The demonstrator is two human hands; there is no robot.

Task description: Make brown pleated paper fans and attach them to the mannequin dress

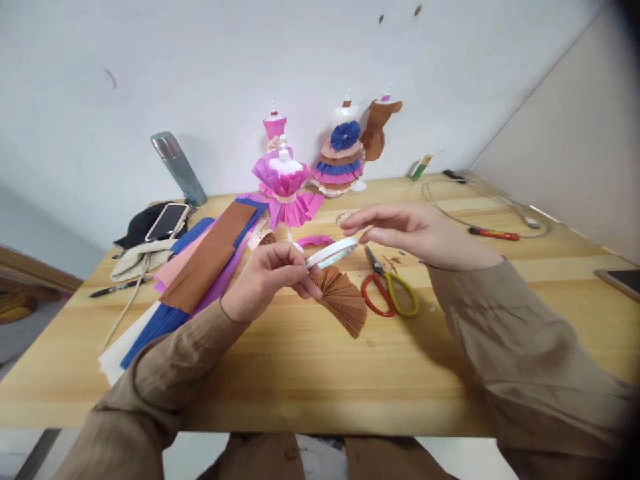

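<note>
My left hand [280, 275] is closed, pinching a narrow white roll of tape [334, 253] by its left side. Below the roll, a brown pleated paper fan [343, 303] spreads out from the fingers of that same hand. My right hand [415, 233] hovers at the roll's right end, its fingers stretched and apart, with nothing visible in it. Under and between the hands, scissors [393, 293] with one red and one yellow handle lie on the wooden table [310, 387]. Small brown scraps are scattered around their blades.
Several miniature dress forms in crepe paper, including a pink one [285, 187] and a layered one [343, 157], stand along the wall. Folded crepe paper [207, 260], a phone [167, 221], a pen [117, 288] and a flask [180, 170] are left; a red-handled tool [495, 234] and cable lie right.
</note>
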